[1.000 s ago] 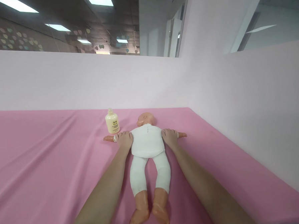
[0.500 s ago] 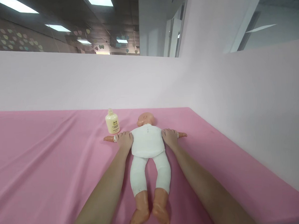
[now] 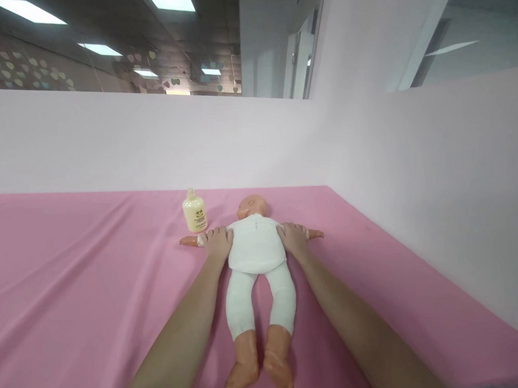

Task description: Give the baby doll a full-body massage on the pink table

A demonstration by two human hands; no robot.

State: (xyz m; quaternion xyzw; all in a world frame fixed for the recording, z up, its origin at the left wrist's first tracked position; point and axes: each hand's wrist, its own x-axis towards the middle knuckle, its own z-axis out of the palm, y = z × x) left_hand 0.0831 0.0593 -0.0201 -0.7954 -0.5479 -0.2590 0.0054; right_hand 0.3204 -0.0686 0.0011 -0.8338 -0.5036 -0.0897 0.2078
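A baby doll (image 3: 256, 243) in a white suit lies face up, its arms stretched out sideways and its bare feet toward me. Its head is turned to the left. My left hand (image 3: 219, 242) is closed over the doll's arm on the left, the thumb against the shoulder. On the other side, my right hand (image 3: 293, 238) grips the opposite arm in the same way. The doll's small hands stick out past my fingers. The undersides of its arms are hidden.
A pale yellow bottle (image 3: 194, 212) stands just beyond my left hand. Pink cloth (image 3: 94, 283) with a few creases covers the surface. White walls (image 3: 152, 139) with windows above rise at the back and right.
Both hands have shifted slightly inward along the doll's arms, thumbs closer to its chest. The doll and the bottle have stayed in place.
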